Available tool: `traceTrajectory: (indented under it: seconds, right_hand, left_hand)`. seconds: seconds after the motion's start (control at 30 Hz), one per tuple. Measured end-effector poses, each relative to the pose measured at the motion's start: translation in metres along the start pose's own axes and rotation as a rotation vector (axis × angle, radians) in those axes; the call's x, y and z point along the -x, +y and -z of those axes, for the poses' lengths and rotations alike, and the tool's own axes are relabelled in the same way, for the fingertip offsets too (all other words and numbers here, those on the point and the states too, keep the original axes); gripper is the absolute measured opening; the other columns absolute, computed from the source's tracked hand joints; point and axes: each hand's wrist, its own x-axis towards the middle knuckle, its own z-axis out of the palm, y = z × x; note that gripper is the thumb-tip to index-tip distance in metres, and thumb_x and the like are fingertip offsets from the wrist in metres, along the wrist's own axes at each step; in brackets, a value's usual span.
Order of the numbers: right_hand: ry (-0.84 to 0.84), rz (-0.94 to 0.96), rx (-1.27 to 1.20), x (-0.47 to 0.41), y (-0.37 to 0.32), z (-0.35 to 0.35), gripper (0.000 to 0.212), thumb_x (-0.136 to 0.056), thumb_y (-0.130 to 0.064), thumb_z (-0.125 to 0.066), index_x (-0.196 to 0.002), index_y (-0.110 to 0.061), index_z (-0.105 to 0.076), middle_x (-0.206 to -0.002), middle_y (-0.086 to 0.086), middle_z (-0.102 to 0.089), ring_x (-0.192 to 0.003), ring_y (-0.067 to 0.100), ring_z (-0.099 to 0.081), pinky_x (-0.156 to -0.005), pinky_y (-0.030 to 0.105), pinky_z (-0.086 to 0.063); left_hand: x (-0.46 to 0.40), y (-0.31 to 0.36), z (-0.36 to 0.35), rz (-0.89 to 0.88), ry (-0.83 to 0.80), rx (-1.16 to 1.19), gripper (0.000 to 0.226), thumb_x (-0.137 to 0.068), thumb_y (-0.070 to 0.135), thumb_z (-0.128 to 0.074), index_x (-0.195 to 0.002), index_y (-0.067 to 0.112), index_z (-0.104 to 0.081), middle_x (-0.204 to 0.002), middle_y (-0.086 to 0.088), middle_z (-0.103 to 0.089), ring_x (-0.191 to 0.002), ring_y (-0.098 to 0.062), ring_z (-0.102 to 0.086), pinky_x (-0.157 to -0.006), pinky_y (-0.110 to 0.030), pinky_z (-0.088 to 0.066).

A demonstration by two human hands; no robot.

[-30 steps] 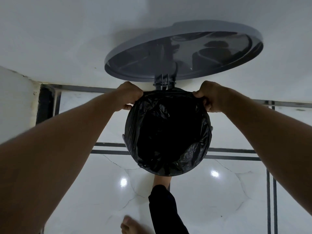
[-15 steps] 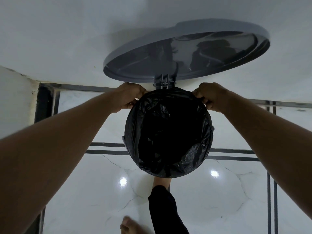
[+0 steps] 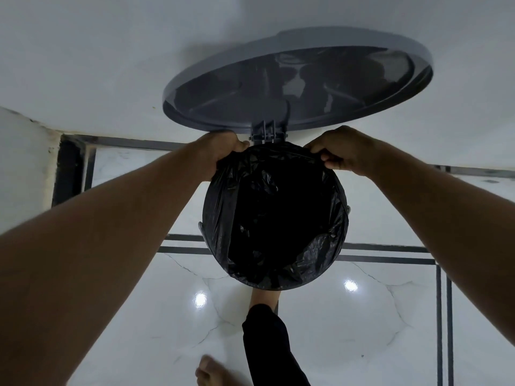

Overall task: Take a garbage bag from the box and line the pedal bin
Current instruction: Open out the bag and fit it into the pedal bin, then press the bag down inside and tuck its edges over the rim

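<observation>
I look straight down into the pedal bin, whose mouth is filled by a black garbage bag [image 3: 278,218] spread over its rim. The grey round lid [image 3: 301,79] stands raised behind it on its hinge [image 3: 267,133]. My left hand [image 3: 223,153] grips the bag's edge at the far left of the rim. My right hand [image 3: 342,151] pinches the bag's edge at the far right of the rim, beside the hinge. A small grey part of the bin's side [image 3: 200,227] shows at the left. The box is not in view.
A foot and a black trouser leg [image 3: 267,338] reach under the bin's near side, where the pedal is hidden. A second bare foot [image 3: 211,371] stands on the glossy white floor tiles [image 3: 125,316] with dark borders. A white wall [image 3: 111,51] rises just behind the bin.
Both hands have shifted slightly along the far rim toward the hinge, still holding the bag's edge. The bag's fold on the left rim has been pulled further outward.
</observation>
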Motion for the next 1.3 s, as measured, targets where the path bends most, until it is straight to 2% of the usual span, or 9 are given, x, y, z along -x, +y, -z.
traceTrajectory:
  seconds: [0.1,0.3,0.5,0.63,0.73,0.93,1.07,1.2,1.3]
  right_hand:
    - [0.024,0.025,0.000,-0.006,0.003,-0.001,0.024,-0.087,-0.029,-0.079,-0.101,-0.010,-0.073,-0.084,0.003,-0.059,-0.077,0.012,-0.054,-0.074,0.023,-0.050]
    - [0.011,-0.123,-0.082,-0.009,-0.005,-0.008,0.015,-0.094,-0.015,-0.065,-0.082,-0.012,-0.058,-0.059,0.000,-0.041,-0.050,0.012,-0.034,-0.037,0.020,-0.030]
    - [-0.017,-0.260,-0.176,-0.009,-0.009,-0.013,0.013,-0.098,-0.016,-0.061,-0.086,-0.009,-0.064,-0.052,0.000,-0.053,-0.041,0.014,-0.047,-0.053,0.029,-0.040]
    - [-0.039,-0.302,-0.374,-0.018,-0.004,-0.014,0.025,-0.098,-0.009,-0.050,-0.098,-0.011,-0.075,-0.094,0.002,-0.076,-0.087,0.021,-0.072,-0.093,0.035,-0.056]
    - [-0.025,-0.244,-0.244,-0.015,0.001,-0.019,0.019,-0.097,-0.012,-0.056,-0.086,-0.006,-0.069,-0.079,0.007,-0.068,-0.073,0.022,-0.067,-0.075,0.032,-0.056]
    - [0.601,0.186,0.017,0.018,0.036,-0.022,0.023,-0.090,-0.023,-0.063,-0.107,-0.024,-0.078,-0.104,-0.008,-0.076,-0.103,0.013,-0.067,-0.096,0.022,-0.048]
    - [0.782,0.217,-0.201,0.075,0.087,-0.034,0.016,-0.090,-0.028,-0.063,-0.098,-0.024,-0.076,-0.086,-0.015,-0.070,-0.085,-0.001,-0.065,-0.091,0.019,-0.046]
    - [0.638,-0.001,-0.419,0.095,0.145,-0.056,0.014,-0.084,-0.039,-0.068,-0.087,-0.027,-0.076,-0.084,-0.011,-0.075,-0.090,0.011,-0.073,-0.092,0.041,-0.059]
    - [0.383,-0.095,-0.718,0.097,0.161,-0.059,0.014,-0.091,-0.028,-0.072,-0.098,-0.016,-0.074,-0.085,-0.003,-0.072,-0.085,0.018,-0.070,-0.075,0.030,-0.059]
  left_hand:
    - [-0.004,0.000,0.001,0.007,-0.014,0.005,0.038,-0.100,0.023,-0.062,-0.130,-0.001,-0.065,-0.104,-0.012,-0.070,-0.078,-0.024,-0.068,-0.072,-0.037,-0.058]
    - [-0.016,-0.007,0.016,-0.009,-0.060,-0.010,0.041,-0.094,0.033,-0.072,-0.122,0.004,-0.068,-0.104,-0.010,-0.076,-0.083,-0.022,-0.074,-0.072,-0.037,-0.061]
    - [-0.020,-0.014,0.021,-0.093,-0.148,0.023,0.030,-0.094,0.031,-0.071,-0.111,0.006,-0.073,-0.096,-0.006,-0.077,-0.078,-0.015,-0.076,-0.067,-0.028,-0.063]
    - [-0.019,-0.021,0.021,-0.169,-0.105,0.067,0.029,-0.091,0.029,-0.075,-0.110,0.007,-0.075,-0.098,-0.009,-0.079,-0.079,-0.017,-0.077,-0.070,-0.029,-0.064]
    - [-0.014,-0.028,0.021,-0.209,-0.050,0.022,0.031,-0.090,0.036,-0.077,-0.109,0.012,-0.077,-0.104,-0.008,-0.079,-0.092,-0.019,-0.077,-0.085,-0.031,-0.062]
    - [0.010,-0.075,0.024,-0.407,0.402,0.168,0.010,-0.092,0.025,-0.075,-0.082,0.026,-0.075,-0.074,0.009,-0.071,-0.071,-0.013,-0.064,-0.077,-0.031,-0.051]
    - [0.055,-0.130,0.012,-0.352,0.524,0.171,0.027,-0.080,0.053,-0.081,-0.083,0.027,-0.074,-0.078,0.012,-0.073,-0.077,-0.010,-0.066,-0.081,-0.030,-0.051]
    - [0.073,-0.171,-0.001,-0.276,0.584,0.169,0.025,-0.076,0.049,-0.083,-0.087,0.028,-0.077,-0.082,0.006,-0.079,-0.081,-0.025,-0.075,-0.089,-0.048,-0.060]
    - [0.074,-0.175,-0.004,-0.281,0.616,0.371,0.006,-0.082,0.020,-0.085,-0.087,0.017,-0.081,-0.077,-0.004,-0.079,-0.067,-0.027,-0.073,-0.082,-0.047,-0.063]
